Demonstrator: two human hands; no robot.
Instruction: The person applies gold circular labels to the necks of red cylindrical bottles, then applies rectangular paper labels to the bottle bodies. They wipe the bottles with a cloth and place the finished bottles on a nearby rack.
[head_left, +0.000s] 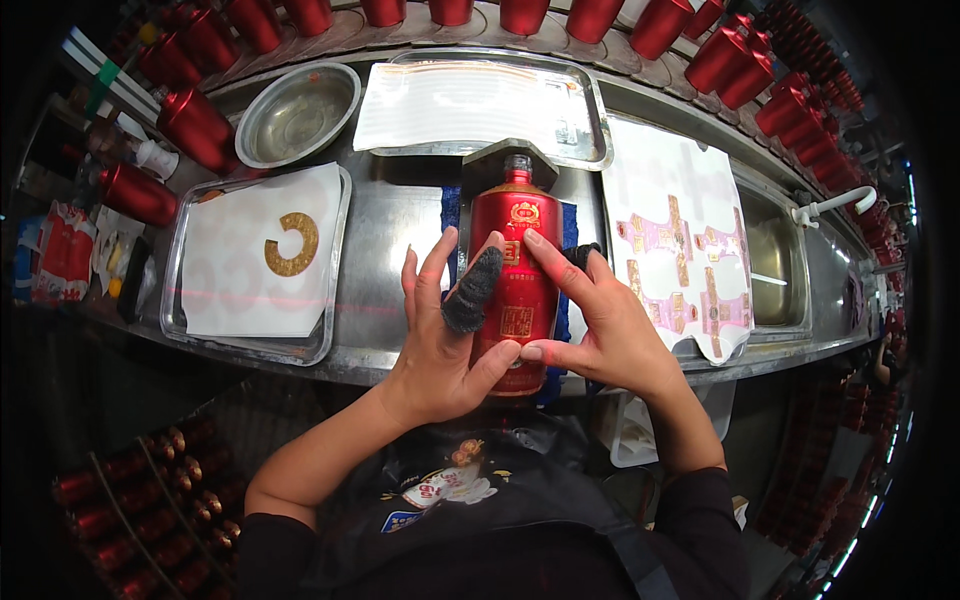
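A red bottle (535,272) with gold emblems and a glass-like neck lies on its back in front of me, its neck pointing away. Dark blue cloth (568,230) shows along its sides, and a dark angular block (556,172) sits behind its shoulder. My left hand (430,355) has its fingers spread; its thumb and a finger in a dark grey cover touch the bottle's left part. My right hand (622,325) rests its thumb and index fingertip on the bottle's face, with the fingers apart. Another dark finger cover shows behind that hand.
At left, a tray (343,290) bears white paper and a gold C-shaped piece (291,246). A metal bowl (300,115) and another tray (603,135) stand farther back. Pink-and-gold decals (672,235) lie on a right-hand sheet, beside a sink (785,300). Red bottles line the conveyor (470,25).
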